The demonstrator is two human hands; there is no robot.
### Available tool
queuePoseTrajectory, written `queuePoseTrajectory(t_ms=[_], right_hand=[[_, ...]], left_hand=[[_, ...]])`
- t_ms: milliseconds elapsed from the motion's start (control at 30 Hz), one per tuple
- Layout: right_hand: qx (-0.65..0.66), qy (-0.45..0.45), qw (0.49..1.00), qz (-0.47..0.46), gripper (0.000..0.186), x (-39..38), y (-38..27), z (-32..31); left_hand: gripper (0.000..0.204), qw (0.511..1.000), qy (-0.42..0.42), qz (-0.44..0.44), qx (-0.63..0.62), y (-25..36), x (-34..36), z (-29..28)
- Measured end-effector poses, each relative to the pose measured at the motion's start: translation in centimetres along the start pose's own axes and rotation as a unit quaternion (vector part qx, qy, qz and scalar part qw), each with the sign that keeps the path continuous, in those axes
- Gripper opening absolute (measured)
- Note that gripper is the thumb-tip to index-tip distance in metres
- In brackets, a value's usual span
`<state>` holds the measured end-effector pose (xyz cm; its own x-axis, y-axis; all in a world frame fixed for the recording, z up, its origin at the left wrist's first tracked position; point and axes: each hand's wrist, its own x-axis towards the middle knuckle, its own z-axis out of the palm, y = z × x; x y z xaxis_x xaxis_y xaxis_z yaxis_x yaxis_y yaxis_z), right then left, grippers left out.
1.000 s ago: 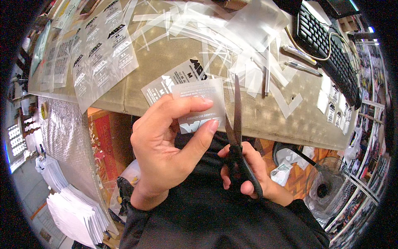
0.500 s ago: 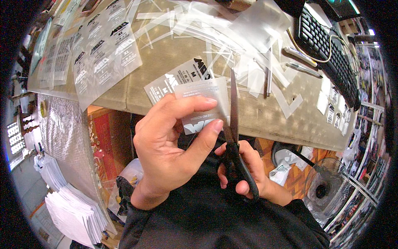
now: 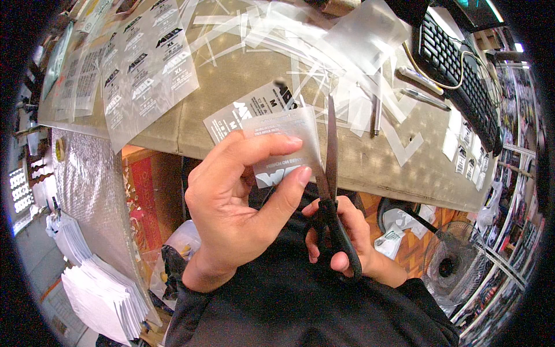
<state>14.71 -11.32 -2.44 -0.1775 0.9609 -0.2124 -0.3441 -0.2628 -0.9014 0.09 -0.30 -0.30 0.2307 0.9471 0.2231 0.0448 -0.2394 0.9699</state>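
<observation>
Between thumb and forefinger, my left hand [image 3: 231,202] pinches a small translucent film label [image 3: 292,151] printed in white. My right hand [image 3: 352,234] has its fingers through the handles of black-handled scissors [image 3: 331,156], whose blades point away from me and stand slightly apart. The label's right edge lies beside the blades; I cannot tell whether it sits between them. Just beyond my left hand, a printed film piece [image 3: 260,104] with black and white marks lies on the table [image 3: 231,66], partly covered by the held label.
Larger printed transfer sheets [image 3: 147,63] spread at the far left. Clear film offcuts [image 3: 277,40] pile up at the back middle. Pens [image 3: 422,78], a black keyboard [image 3: 457,75] and small cut labels [image 3: 465,153] lie to the right. Below the table edge stands a fan [image 3: 454,257].
The scissor blades have opened a little wider, the free blade swinging right. My left hand and the label have hardly moved.
</observation>
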Motion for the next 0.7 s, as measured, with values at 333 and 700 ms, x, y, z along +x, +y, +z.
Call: queuePoseTrajectory(t_ms=[333,700], right_hand=[[-0.018,-0.003,1.0,-0.007,0.072,0.01,0.15,-0.03],[-0.024,-0.003,1.0,-0.012,0.071,0.0,0.18,-0.07]], left_hand=[[0.025,1.0,0.007,0.0,-0.004,-0.3,-0.18,0.15],[0.024,1.0,0.011,0.005,0.008,-0.26,-0.2,0.19]])
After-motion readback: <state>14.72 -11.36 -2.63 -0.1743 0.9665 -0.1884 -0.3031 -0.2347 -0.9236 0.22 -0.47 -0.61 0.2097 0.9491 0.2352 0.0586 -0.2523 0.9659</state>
